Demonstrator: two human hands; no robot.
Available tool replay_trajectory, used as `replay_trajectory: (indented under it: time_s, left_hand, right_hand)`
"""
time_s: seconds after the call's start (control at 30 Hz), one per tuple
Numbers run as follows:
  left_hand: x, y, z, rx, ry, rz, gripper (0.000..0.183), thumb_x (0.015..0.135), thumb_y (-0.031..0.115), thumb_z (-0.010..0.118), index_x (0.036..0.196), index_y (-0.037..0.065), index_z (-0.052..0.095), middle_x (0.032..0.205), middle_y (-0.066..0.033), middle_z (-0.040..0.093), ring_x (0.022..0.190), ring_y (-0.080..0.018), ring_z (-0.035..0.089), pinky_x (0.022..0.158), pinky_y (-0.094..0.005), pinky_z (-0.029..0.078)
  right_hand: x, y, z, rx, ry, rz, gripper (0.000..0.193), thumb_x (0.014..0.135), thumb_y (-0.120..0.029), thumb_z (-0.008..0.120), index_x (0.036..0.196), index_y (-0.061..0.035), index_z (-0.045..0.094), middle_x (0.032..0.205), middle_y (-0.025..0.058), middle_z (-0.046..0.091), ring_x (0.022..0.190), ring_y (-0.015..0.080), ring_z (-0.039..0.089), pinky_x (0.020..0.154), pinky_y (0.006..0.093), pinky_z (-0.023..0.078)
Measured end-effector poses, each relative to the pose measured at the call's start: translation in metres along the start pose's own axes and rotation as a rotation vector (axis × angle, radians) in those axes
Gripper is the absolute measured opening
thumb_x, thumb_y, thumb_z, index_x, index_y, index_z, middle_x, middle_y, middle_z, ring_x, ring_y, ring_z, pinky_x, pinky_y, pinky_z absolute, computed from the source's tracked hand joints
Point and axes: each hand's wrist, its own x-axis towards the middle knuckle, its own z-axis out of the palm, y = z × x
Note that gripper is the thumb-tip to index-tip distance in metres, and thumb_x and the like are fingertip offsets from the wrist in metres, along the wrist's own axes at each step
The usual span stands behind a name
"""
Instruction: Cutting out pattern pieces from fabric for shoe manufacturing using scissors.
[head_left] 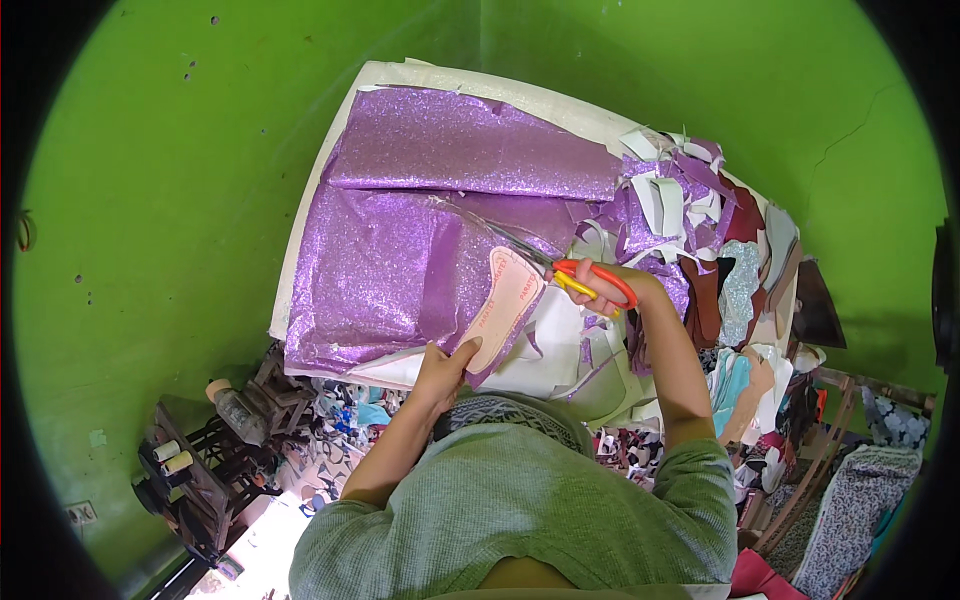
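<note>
The left hand (437,377) pinches the template (508,302) by its near end, over purple sheet (375,265); right of it, the right hand (603,288) grips scissors (567,267). Cutting seems underway; the next snip likely needs steadiness.

The left hand (441,376) is held with its thumb (466,352) extended and the left forearm (393,455) angled inward, while the right hand (604,287) is positioned farther forward, its fingers (581,276) curled in a grip and the right forearm (678,365) angled forward.
</note>
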Motion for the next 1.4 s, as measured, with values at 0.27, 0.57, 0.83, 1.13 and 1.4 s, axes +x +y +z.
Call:
replay_trajectory:
  time_s: [0.27,0.57,0.83,1.13,1.4]
  left_hand:
    - [0.001,0.000,-0.008,0.037,-0.020,-0.008,0.027,0.080,0.005,0.060,0.101,-0.010,0.053,0.092,-0.0138,0.061,0.076,-0.0160,0.060,0.062,-0.0258,0.048]
    - [0.001,0.005,0.001,-0.035,-0.060,-0.050,0.030,0.081,0.004,0.058,0.106,-0.009,0.049,0.099,-0.0153,0.059,0.083,-0.0185,0.061,0.070,-0.0269,0.052]
    - [-0.002,0.005,0.011,-0.098,-0.083,-0.084,0.028,0.081,0.006,0.059,0.104,-0.009,0.049,0.096,-0.0147,0.059,0.080,-0.0185,0.062,0.066,-0.0264,0.053]
    - [0.008,-0.011,0.005,-0.114,-0.161,-0.046,0.028,0.083,0.008,0.058,0.105,-0.006,0.050,0.097,-0.0124,0.060,0.081,-0.0176,0.062,0.068,-0.0265,0.053]
    - [0.004,-0.010,0.014,-0.129,-0.220,-0.028,0.029,0.084,0.010,0.058,0.108,-0.004,0.050,0.100,-0.0117,0.059,0.084,-0.0168,0.060,0.073,-0.0285,0.053]
  right_hand:
    - [-0.001,-0.021,0.003,0.005,0.021,-0.007,0.058,0.082,-0.063,0.037,0.111,-0.0140,0.048,0.058,-0.0081,0.033,0.040,-0.0003,0.025,0.033,0.0151,0.018]
    - [-0.031,0.004,-0.003,0.016,0.045,0.072,0.055,0.085,-0.044,0.049,0.123,-0.0067,0.038,0.076,0.0013,0.051,0.050,0.0079,0.045,0.043,0.0215,0.039]
    - [-0.031,0.073,0.042,-0.429,0.618,0.031,0.078,0.069,-0.051,0.067,0.120,0.0007,0.039,0.111,0.0239,0.052,0.100,0.0348,0.054,0.084,0.0368,0.042]
    - [0.010,0.121,0.085,-0.624,1.055,-0.080,0.067,0.066,-0.020,0.072,0.119,-0.0079,0.034,0.093,0.0239,0.057,0.085,0.0385,0.057,0.074,0.0435,0.044]
    - [0.012,0.049,0.120,-0.313,1.065,-0.272,0.048,0.081,-0.041,0.058,0.101,0.0026,0.055,0.090,0.0176,0.058,0.081,0.0260,0.057,0.072,0.0349,0.046]
